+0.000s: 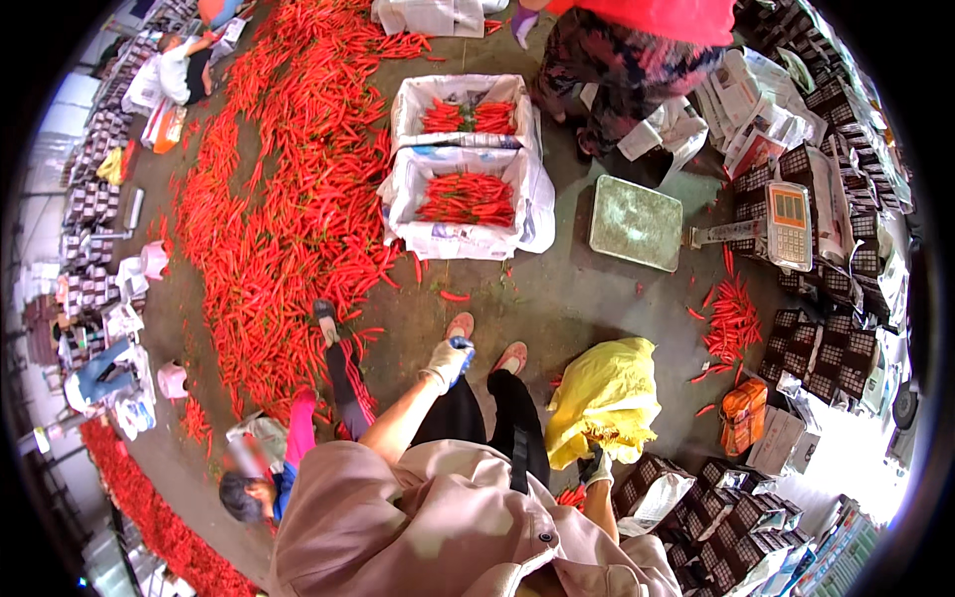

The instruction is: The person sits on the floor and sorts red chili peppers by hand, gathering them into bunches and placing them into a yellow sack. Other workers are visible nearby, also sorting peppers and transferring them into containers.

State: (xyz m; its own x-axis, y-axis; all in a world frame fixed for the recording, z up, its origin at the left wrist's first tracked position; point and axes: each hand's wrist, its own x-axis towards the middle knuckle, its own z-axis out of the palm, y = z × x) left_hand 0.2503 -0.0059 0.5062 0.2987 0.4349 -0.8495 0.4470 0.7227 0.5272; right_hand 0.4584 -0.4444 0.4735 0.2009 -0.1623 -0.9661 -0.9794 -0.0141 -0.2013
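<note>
My left grip (pixel 451 363) curled, cannot tell if holding; my right grip (pixel 597 467) clenched on yellow bag (pixel 605 396). Chillies (pixel 293 199) heaped on floor (pixel 557 298), left.

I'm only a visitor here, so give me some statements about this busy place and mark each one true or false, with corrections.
1. The right hand is closer to the yellow sack than the left hand is. True.
2. The left hand is bare. False: it wears a white-and-blue glove.
3. A scale stands to the right of the white-lined boxes. True.
4. The white-lined boxes hold cucumbers. False: they hold red peppers.
5. The yellow sack is left of the left hand. False: it is to the right.
</note>
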